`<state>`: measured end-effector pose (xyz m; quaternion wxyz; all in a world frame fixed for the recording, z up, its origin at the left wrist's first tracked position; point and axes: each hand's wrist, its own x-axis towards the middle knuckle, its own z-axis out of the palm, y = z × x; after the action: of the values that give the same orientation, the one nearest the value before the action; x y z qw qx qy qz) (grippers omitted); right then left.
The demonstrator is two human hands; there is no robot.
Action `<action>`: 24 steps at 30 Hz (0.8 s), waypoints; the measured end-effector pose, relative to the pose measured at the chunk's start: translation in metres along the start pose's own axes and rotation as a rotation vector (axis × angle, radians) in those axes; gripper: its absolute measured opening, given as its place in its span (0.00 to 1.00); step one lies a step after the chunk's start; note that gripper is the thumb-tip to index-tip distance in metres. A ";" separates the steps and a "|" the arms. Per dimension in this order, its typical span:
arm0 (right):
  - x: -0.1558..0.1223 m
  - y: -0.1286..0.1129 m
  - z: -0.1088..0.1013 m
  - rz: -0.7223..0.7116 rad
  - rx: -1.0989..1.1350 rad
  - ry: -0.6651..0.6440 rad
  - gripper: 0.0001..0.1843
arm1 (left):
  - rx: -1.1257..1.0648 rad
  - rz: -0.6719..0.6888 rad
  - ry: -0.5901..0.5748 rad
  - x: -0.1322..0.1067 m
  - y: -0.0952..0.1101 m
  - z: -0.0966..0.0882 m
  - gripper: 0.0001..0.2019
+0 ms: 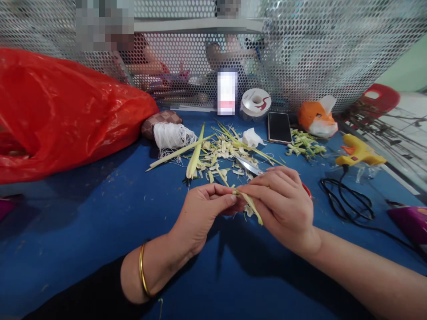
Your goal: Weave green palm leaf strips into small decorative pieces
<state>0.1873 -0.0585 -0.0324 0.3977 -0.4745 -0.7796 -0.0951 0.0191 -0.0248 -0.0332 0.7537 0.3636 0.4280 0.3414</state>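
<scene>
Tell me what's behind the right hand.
Behind the right hand: scissors. Blades show at its upper left; a red edge, likely their handle, peeks out at right. The hand covers the middle; anything else there is hidden.

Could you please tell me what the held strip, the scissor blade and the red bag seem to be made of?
Held strip: probably plant leaf, fairly matt, from its pale yellow-green colour. Scissor blade: likely polished metal, given its silvery shine. Red bag: apparently thin, glossy plastic, judging by its creases and highlights.
</scene>
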 end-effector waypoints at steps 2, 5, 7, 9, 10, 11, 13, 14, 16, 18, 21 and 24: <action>0.000 0.000 -0.001 -0.005 0.000 -0.007 0.07 | 0.019 0.002 -0.008 0.000 0.000 -0.001 0.08; 0.000 -0.001 -0.001 0.004 0.006 -0.027 0.06 | 0.037 0.007 -0.019 0.000 0.001 -0.001 0.08; 0.000 -0.002 -0.002 -0.019 0.004 -0.028 0.08 | 0.039 0.013 -0.018 0.000 0.001 0.000 0.08; -0.001 -0.002 -0.002 -0.079 -0.024 -0.029 0.08 | 0.026 0.015 0.003 0.000 0.001 0.000 0.09; -0.002 -0.002 -0.002 -0.124 -0.050 -0.035 0.08 | 0.014 0.012 0.017 0.000 0.001 0.000 0.09; -0.003 -0.002 -0.003 -0.173 -0.081 -0.047 0.08 | -0.003 0.005 0.032 0.000 0.001 0.001 0.09; -0.006 -0.002 -0.003 -0.255 -0.140 -0.076 0.09 | -0.043 -0.016 0.055 0.001 0.001 0.001 0.09; -0.007 -0.002 -0.003 -0.280 -0.163 -0.092 0.10 | -0.061 -0.030 0.064 0.001 0.001 0.001 0.09; -0.009 -0.002 -0.003 -0.281 -0.184 -0.117 0.12 | -0.081 -0.055 0.074 0.002 0.002 0.000 0.09; -0.010 -0.002 -0.003 -0.246 -0.178 -0.124 0.14 | -0.081 -0.069 0.068 0.003 0.003 -0.001 0.09; -0.007 -0.002 -0.002 -0.141 -0.135 -0.086 0.13 | -0.069 -0.066 0.024 0.002 0.004 -0.002 0.10; -0.003 -0.001 -0.001 0.068 0.026 -0.037 0.09 | -0.057 -0.047 -0.025 0.001 0.005 -0.002 0.10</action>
<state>0.1873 -0.0613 -0.0334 0.3921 -0.4974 -0.7713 -0.0626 0.0170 -0.0216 -0.0301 0.7768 0.3359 0.4171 0.3313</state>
